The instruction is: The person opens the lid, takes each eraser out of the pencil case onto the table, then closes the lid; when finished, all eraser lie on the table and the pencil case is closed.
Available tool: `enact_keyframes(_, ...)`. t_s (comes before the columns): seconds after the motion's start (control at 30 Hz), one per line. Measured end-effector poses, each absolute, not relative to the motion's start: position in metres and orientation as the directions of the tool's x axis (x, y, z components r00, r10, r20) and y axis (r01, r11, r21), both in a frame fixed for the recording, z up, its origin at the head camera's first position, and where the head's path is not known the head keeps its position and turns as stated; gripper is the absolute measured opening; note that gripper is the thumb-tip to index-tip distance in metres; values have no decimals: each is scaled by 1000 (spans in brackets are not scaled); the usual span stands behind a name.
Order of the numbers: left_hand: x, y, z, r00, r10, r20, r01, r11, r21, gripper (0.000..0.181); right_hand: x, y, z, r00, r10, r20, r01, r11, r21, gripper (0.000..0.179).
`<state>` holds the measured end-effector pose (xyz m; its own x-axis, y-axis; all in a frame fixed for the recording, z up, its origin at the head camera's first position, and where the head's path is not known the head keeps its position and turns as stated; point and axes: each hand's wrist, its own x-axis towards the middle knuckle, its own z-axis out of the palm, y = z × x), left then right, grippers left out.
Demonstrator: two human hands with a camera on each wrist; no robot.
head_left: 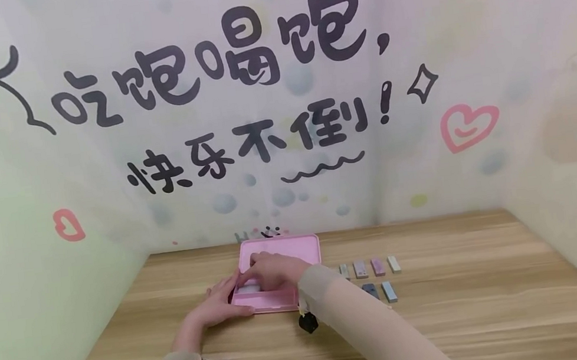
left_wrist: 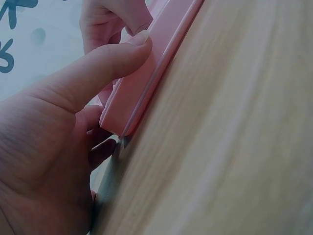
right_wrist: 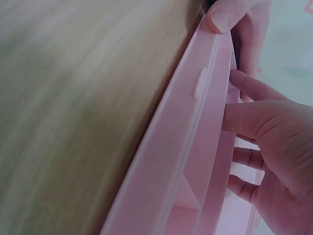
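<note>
A pink plastic box (head_left: pixel 275 301) lies on the table with its lid (head_left: pixel 307 248) tipped back behind it. My left hand (head_left: pixel 219 308) grips its front left corner, the thumb (left_wrist: pixel 120 58) on the front wall and the other fingers along the left side. Down into the left part of the box reaches my right hand (head_left: pixel 273 269), its thumb (right_wrist: pixel 244 117) and fingers behind the front wall. The fingertips are partly hidden, and I cannot tell whether they hold something. A pale thing (head_left: pixel 250 289) shows inside the box below the right hand.
Right of the box, several small blocks stand in two rows, among them a purple block (head_left: pixel 378 266), a white block (head_left: pixel 394 263), a dark block (head_left: pixel 370 291) and a light blue block (head_left: pixel 389 291). The right forearm passes in front of them. A printed cloth wall (head_left: pixel 280 204) borders the wooden table (head_left: pixel 468 302).
</note>
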<state>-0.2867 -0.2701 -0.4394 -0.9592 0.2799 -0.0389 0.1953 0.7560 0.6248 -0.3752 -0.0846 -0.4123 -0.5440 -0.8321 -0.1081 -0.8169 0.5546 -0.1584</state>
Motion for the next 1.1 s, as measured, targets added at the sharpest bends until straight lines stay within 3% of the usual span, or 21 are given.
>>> enact_keyframes(0.43,-287,-272,-445,-966,256,-39,177,761,624,106,-371,-89,-403,-549,-824,-141,-817,565,-115,49)
enact_keyframes(0.93,-290,-270,-444,-964,264,-25,192,759,622,105,-377,-87,-397,-567,-804,-180,-790,592,-158,58)
enact_keyframes(1.1,-288,-272,-444,-963,269,-23,197,760,619,105,-378,-84,-396,-549,-821,-155,-803,570,-177,53)
